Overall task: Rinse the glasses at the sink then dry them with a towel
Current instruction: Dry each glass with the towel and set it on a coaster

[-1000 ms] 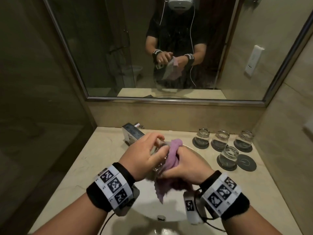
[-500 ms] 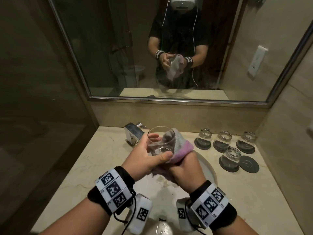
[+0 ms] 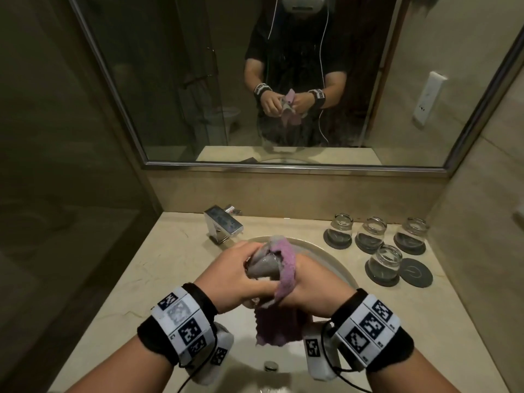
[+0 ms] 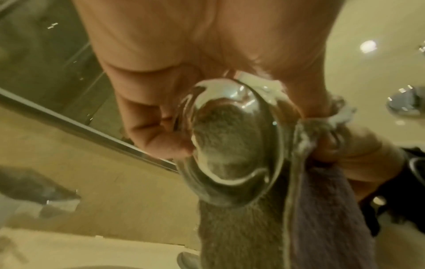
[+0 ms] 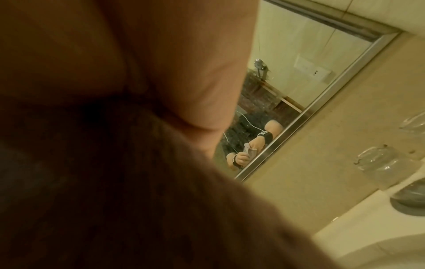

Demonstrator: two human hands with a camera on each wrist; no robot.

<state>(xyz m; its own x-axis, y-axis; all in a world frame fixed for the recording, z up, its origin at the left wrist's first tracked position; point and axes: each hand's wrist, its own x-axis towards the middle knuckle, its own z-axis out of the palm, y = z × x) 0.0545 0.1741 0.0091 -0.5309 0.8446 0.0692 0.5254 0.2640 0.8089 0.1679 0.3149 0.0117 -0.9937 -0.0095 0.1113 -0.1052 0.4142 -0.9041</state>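
Observation:
Over the sink, my left hand grips a clear glass lying on its side. A purple and grey towel is pushed into the glass, and its tail hangs below my hands. My right hand holds the bunched towel against the glass. In the left wrist view the glass shows its thick base, with grey cloth seen through it; the towel hangs to its right. The right wrist view is mostly blocked by my palm and dark cloth.
Several glasses stand upside down on dark coasters at the right of the counter, the nearest glass beside an empty coaster. A chrome faucet sits behind the basin. A wall mirror reflects me. A glass partition stands at the left.
The glass was held up with its mouth towards me and the towel behind it. Now it is lower, turned on its side, with the towel stuffed in.

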